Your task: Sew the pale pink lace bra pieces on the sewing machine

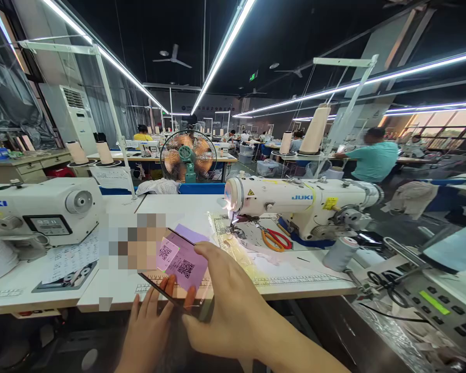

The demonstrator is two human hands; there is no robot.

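As the thin, dark-edged phone (176, 273) frames two codes, I can read no result on it

As far as my feed goes, I'd judge the lining-up done: two square black codes (186, 268) on a flat purple paper sheet (191, 233) sit inside the display. Left, by my guess: a readout. I can't make out any confirmation, and the spot by the phone's left end is pixelated, so I can't rule one out.

Landmark: white metal sewing machine with blue lettering (272, 197), needle area lit. Phone is left of it, nearer the camera, tilted. Sheet is also left of it, mostly behind the phone, one part poking past the phone's far edge.

Right hand (233, 300), bare: clamped on the phone's machine-side end, thumb below, index finger above.

Left hand (147, 316), bare: farther left of the machine, at the phone's near edge. Fingers slightly apart, tips partly hidden by the phone; the screen shows fingers at the sheet's near edge. Pinching or just pressing, I can't tell.

Metal scissors with orange and red handles (274, 235) lie just beside the machine, untouched.
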